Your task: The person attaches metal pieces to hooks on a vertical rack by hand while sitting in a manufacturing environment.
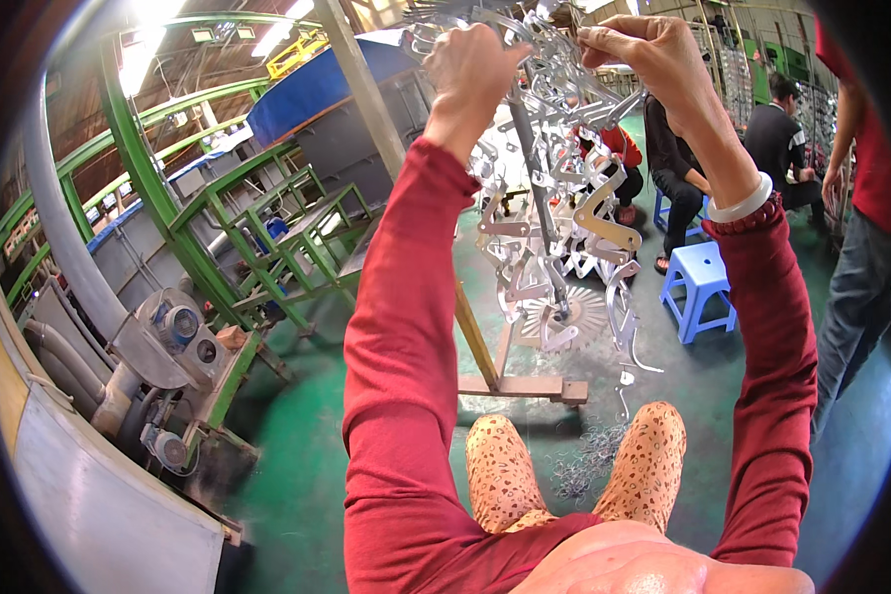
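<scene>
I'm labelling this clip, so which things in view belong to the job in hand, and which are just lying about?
Likely part of the job:
bare left hand;
bare right hand;
hanging silvery bent-metal brackets;
dark metal pole among them.

Apparently just nearby:
nearest light-blue plastic stool;
round grey motor with blue centre;
green-painted metal post.

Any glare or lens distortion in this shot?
Head view: ceiling light at upper left is blown out white; head view: grey pipe bows near the left rim, corners go black; head view: hanging metal parts catch bright highlights.
</scene>
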Available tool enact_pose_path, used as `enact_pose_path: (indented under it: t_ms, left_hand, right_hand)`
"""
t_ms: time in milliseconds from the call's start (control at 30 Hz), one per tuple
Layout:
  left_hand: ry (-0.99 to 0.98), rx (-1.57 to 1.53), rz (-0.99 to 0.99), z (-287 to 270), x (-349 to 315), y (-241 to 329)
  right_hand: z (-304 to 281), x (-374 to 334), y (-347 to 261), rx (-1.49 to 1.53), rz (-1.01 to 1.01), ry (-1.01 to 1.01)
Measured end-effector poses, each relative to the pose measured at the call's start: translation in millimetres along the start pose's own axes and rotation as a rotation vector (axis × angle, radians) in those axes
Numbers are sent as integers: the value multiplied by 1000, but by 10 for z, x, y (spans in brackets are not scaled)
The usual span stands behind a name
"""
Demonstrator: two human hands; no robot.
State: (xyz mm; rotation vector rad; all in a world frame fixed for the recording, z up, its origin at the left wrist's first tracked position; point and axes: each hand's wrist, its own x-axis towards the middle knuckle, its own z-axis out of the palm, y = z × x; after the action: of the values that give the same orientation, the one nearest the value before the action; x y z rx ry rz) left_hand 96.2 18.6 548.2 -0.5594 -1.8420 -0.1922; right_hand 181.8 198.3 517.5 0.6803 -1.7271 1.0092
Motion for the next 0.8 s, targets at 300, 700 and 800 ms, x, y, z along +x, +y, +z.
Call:
enact_pose_path:
  t_ms: [300,700,800]
  left_hand:
    - [123,-411,139,-806,-10,-308]
    - [-280,-463,185,-390,1223,102]
    - [-283,-423,173,-367,1251,106]
  right_hand:
    - [11,180,61,-14,12,32]
    - [86,471,-184,-13,151,222]
    - [92,488,-199,-53,190,171]
